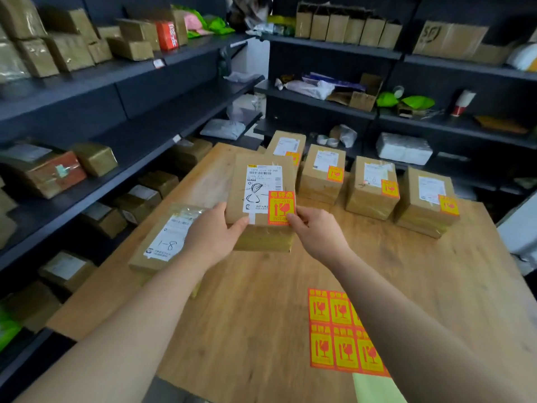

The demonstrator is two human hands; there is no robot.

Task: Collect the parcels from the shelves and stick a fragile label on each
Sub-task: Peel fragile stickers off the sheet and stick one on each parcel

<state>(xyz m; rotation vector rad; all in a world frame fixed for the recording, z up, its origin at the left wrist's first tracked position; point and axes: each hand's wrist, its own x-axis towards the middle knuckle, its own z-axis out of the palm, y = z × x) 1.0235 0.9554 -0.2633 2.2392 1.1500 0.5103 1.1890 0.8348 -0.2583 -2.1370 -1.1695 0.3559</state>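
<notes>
Head view: the labelling step is in hand. The left hand point(212, 234) grips the parcel point(258, 181) by its near-left corner, over the table point(261, 301). The right hand point(315, 228) pinches the label point(280, 206) at the parcel's near-right corner (probably pressing it down). Next, I judge: smooth the label flat, then set the parcel down. The fingers underneath are hidden.

Brightness: medium indoor light; table point(261, 330) well lit, dark shelves point(87, 91) dim.
Source: overhead, off frame.
Shadows: soft, short beside the parcels point(372, 196) in the row; lower-left shelf bays murky.
Glare: sheen on taped boxes point(20, 21) top left; white labels point(374, 173) slightly blown.
Focus: held parcel point(236, 193) sharpest; background soft, smeary.
Legibility: fine print unreadable, compression mush.
Distortion: wide-angle, shelf lines bow, corners stretched.
</notes>
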